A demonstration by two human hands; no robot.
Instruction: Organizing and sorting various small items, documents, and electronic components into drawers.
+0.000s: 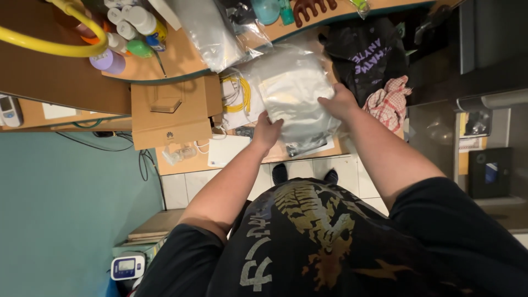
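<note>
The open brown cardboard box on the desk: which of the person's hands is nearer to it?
Left. The left hand grips the clear plastic bag's edge, right beside the open brown cardboard box. The right hand holds the bag's far side.

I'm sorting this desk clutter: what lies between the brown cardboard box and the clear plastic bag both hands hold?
In the head view, a coiled yellow cable in clear wrap lies between the cardboard box and the plastic bag.
</note>
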